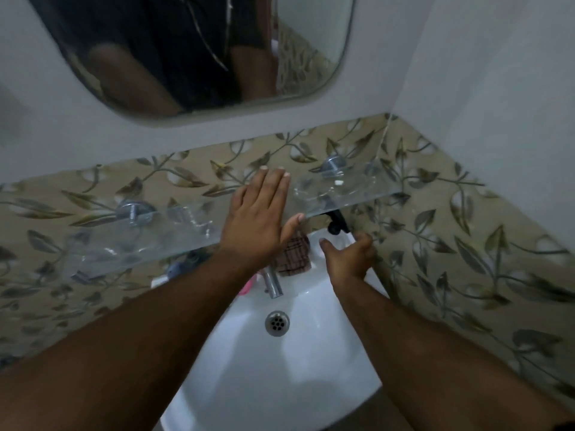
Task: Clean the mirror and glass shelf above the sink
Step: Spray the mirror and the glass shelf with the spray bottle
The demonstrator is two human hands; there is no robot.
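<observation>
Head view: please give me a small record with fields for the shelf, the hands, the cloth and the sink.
shelf: clear glass shelf on round metal wall brackets, below the rounded wall mirror
left hand: flat, palm down on the shelf, fingers spread
right hand: open, empty, under the shelf's right part
cloth: brown checked cloth on the sink rim beside the metal tap
sink: white ceramic sink

Clear, glossy glass shelf (174,234) on shiny metal brackets (134,210); smooth white glazed sink (311,353); checked cloth (294,255); glossy leaf-patterned tiles (466,244); polished mirror (199,51).
</observation>
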